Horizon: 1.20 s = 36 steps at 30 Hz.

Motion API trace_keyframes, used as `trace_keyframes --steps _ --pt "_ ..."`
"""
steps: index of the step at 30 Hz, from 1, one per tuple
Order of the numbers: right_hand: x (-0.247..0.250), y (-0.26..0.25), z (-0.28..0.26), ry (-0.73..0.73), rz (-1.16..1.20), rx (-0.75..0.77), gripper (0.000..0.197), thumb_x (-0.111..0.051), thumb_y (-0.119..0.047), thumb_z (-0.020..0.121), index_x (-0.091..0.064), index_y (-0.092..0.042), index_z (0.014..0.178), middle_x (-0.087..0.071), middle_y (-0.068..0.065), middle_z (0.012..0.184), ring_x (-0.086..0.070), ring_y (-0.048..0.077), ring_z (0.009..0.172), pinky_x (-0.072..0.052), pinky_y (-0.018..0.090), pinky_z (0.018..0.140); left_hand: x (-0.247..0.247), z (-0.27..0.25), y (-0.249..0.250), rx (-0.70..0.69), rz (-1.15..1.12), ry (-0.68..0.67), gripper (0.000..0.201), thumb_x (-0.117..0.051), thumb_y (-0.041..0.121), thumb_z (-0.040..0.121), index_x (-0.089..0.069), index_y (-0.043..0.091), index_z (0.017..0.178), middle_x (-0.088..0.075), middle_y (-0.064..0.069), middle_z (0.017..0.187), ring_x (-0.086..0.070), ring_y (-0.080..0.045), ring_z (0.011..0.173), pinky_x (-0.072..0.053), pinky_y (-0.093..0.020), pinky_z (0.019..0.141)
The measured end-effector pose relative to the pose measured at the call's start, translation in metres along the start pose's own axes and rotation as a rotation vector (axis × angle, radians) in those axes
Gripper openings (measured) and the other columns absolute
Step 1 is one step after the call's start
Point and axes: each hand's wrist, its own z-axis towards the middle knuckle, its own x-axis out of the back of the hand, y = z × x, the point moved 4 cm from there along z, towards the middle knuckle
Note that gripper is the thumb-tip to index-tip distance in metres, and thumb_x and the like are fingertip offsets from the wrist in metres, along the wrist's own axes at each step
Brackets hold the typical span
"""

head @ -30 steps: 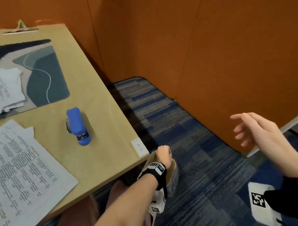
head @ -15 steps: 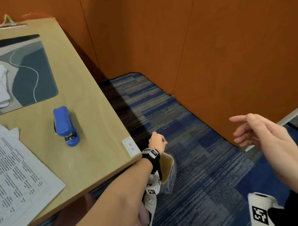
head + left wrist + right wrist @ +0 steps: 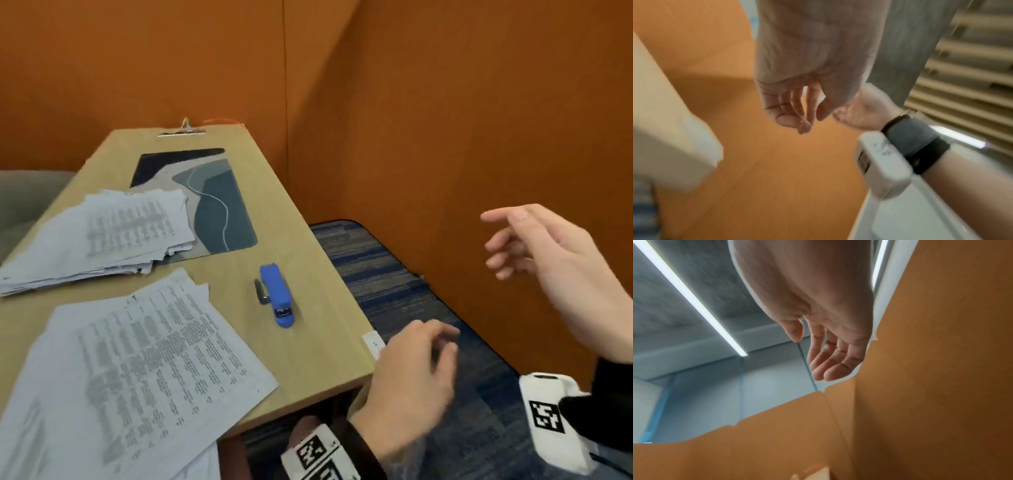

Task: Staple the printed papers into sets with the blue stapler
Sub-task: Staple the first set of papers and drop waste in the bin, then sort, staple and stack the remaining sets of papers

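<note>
Against orange partition walls, the left hand [image 3: 409, 383] has been raised from below the wooden tabletop's [image 3: 308, 346] right front corner, both it and the right hand [image 3: 548, 260] loose and empty, so the small blue plastic stapler [image 3: 276, 295] near the right edge and the printed paper sheets [image 3: 137, 370] at the front are judged reachable next.

A blue stapler [image 3: 276, 295] sits on a tan wooden desk [image 3: 308, 349] beside white papers [image 3: 137, 359] printed in grey text. A mat [image 3: 219, 212] shows teal, beige and black curves. Orange walls [image 3: 445, 137] stand beyond the hands; striped blue carpet [image 3: 394, 284] lies below them.
</note>
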Motion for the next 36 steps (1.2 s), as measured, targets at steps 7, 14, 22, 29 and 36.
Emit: trace_keyframes --steps 7,14,22,29,36 --pt "-0.163 -0.072 0.01 -0.462 0.059 -0.066 0.02 -0.047 -0.027 0.099 -0.063 -0.015 0.101 -0.063 0.009 0.089 -0.06 0.02 0.073 -0.051 0.033 0.065 0.216 -0.09 -0.034 0.032 0.19 0.51 0.014 -0.053 0.024 0.094 -0.066 0.03 0.097 -0.06 0.019 0.091 -0.056 0.0 0.086 -0.041 -0.011 0.069" --pt "-0.317 -0.062 -0.012 -0.937 -0.349 -0.186 0.026 -0.044 -0.02 0.097 -0.061 -0.007 0.111 -0.057 0.006 0.099 -0.054 0.019 0.086 -0.044 0.025 0.064 0.359 -0.101 -0.182 0.531 0.775 0.118 0.022 -0.051 0.013 0.092 -0.064 0.018 0.109 -0.063 0.002 0.114 -0.057 -0.017 0.107 -0.046 -0.029 0.088" --pt "-0.354 -0.065 -0.008 -1.03 -0.61 -0.257 0.031 -0.046 -0.028 0.098 -0.052 -0.006 0.119 -0.05 0.0 0.081 -0.053 0.02 0.084 -0.043 0.023 0.055 0.366 -0.076 -0.246 0.532 0.731 -0.192 0.08 -0.074 0.033 0.078 -0.032 0.02 0.145 -0.038 -0.004 0.146 -0.04 -0.022 0.131 -0.035 -0.032 0.107" --pt "-0.358 -0.051 0.0 -1.043 -0.451 -0.482 0.036 -0.049 -0.031 0.097 -0.051 -0.006 0.123 -0.056 0.006 0.091 -0.061 0.026 0.08 -0.058 0.043 0.071 0.367 -0.057 -0.247 0.52 0.703 -0.255 0.062 -0.076 0.017 0.078 -0.049 0.005 0.132 -0.051 -0.008 0.133 -0.047 -0.026 0.124 -0.037 -0.028 0.096" --pt "-0.357 -0.047 0.024 -0.899 -0.044 -0.505 0.033 -0.067 -0.022 0.087 -0.057 -0.013 0.116 -0.069 0.012 0.108 -0.068 0.029 0.096 -0.056 0.038 0.08 0.412 -0.055 -0.211 0.363 0.402 -0.031 0.02 -0.071 0.017 0.082 -0.063 0.008 0.098 -0.067 -0.003 0.099 -0.064 -0.023 0.096 -0.049 -0.028 0.08"
